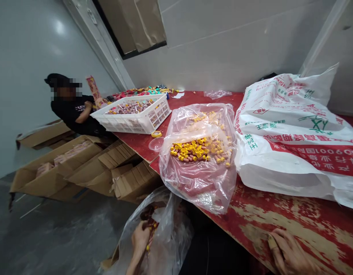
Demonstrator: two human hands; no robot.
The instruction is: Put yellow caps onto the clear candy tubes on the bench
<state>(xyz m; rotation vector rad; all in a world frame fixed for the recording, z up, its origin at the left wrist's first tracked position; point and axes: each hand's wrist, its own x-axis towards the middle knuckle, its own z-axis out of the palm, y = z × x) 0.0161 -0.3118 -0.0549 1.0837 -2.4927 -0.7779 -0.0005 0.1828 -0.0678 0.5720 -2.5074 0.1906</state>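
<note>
My left hand (140, 237) reaches into a clear plastic bag (176, 225) below the table's edge. Its fingers are curled in among small yellow-capped tubes (150, 237); what they hold is hidden. Flat on the worn tabletop lies my right hand (292, 252), open and holding nothing, with a tan wrapping on one finger. Between the hands and the wall, a second clear plastic bag (199, 191) lies on the table, with a heap of yellow-capped tubes (193, 149) inside.
A large white woven sack (285, 149) lies at right on the red table (251, 206). Farther left stands a white plastic crate (136, 124) full of small wrapped pieces. Cardboard boxes (59, 175) line the floor side. A person (79, 110) in black works at the far end.
</note>
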